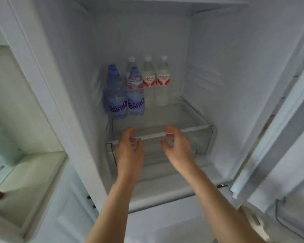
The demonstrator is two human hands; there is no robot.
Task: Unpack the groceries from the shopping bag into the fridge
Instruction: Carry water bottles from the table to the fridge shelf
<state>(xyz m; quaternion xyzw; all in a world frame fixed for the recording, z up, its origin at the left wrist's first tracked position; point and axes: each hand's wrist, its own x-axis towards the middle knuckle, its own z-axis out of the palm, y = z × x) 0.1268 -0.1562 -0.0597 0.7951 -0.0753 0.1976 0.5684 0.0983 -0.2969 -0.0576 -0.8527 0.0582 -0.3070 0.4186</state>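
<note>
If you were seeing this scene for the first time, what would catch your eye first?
First, the cluster of water bottles at the back of the fridge shelf: two blue bottles in front at left, three clear red-labelled bottles behind and to the right. Next, the left hand and right hand, both holding nothing, at the shelf's front edge.

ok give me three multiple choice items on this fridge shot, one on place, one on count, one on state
1. Where do the bottles stand?
A. back left of the glass shelf
B. in the door rack
C. in the drawer

2. How many bottles have blue caps?
A. none
B. two
C. four

3. What are the hands doing?
A. each holds a bottle
B. both hold nothing, fingers loosely curled
C. both rest on the door

Answers:
1 A, they cluster near the shelf's rear left corner.
2 B, the two blue bottles; the others have white caps.
3 B, the left hand and right hand hover at the shelf's front edge.
</note>
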